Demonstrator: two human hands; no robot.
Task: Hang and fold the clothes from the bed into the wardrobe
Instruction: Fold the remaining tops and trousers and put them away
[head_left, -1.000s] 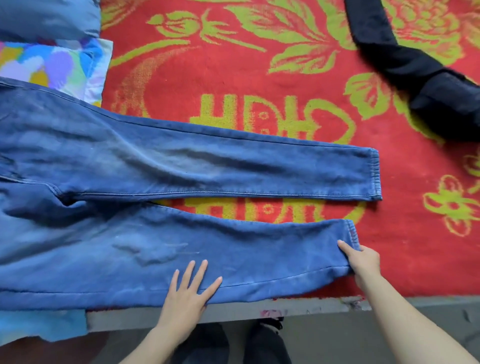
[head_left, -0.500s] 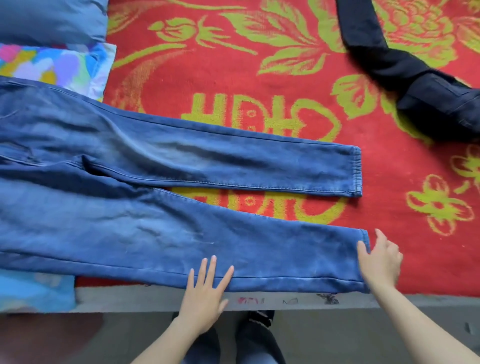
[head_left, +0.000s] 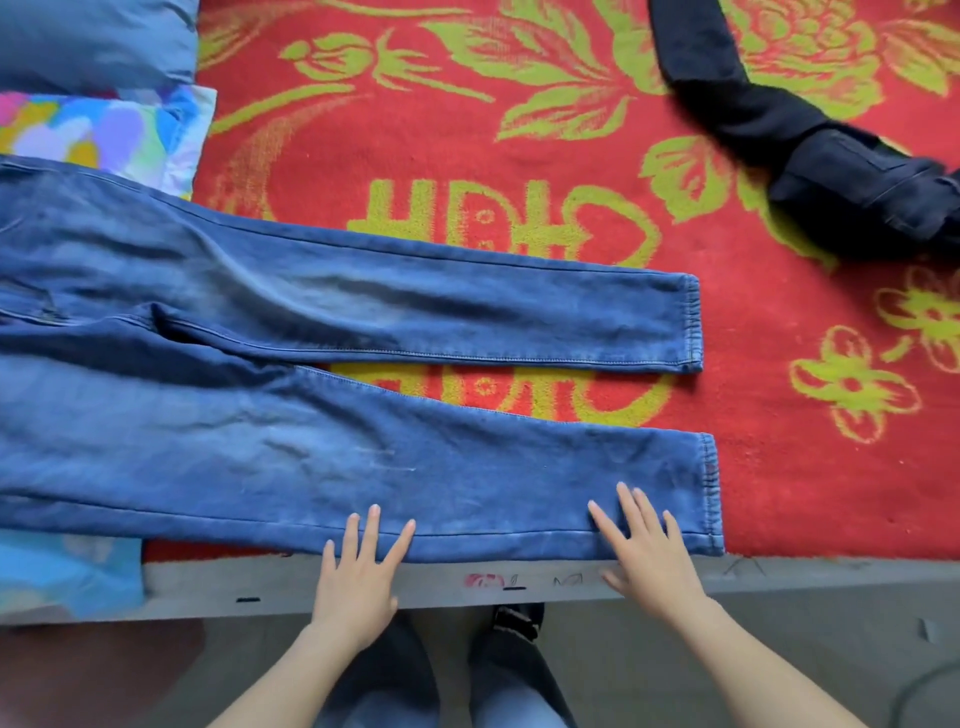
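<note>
A pair of blue jeans (head_left: 311, 415) lies flat across the red and green flowered bed cover (head_left: 519, 130), legs pointing right, waist off the left edge. My left hand (head_left: 361, 577) rests flat with fingers spread on the lower edge of the near leg, at its middle. My right hand (head_left: 647, 551) lies flat with fingers spread on the same leg, just left of its cuff. Neither hand grips the cloth. A dark navy garment (head_left: 810, 150) lies crumpled at the upper right of the bed.
A blue pillow (head_left: 93, 41) and a multicoloured pillow (head_left: 104, 135) sit at the upper left. The grey bed frame edge (head_left: 519, 582) runs below the jeans. A light blue cloth (head_left: 67, 571) hangs at the lower left. My legs and the floor are below.
My right hand let go of the near leg's cuff and moved left onto the leg, lying flat. The near leg has been spread straighter. My left hand stayed on the lower edge.
</note>
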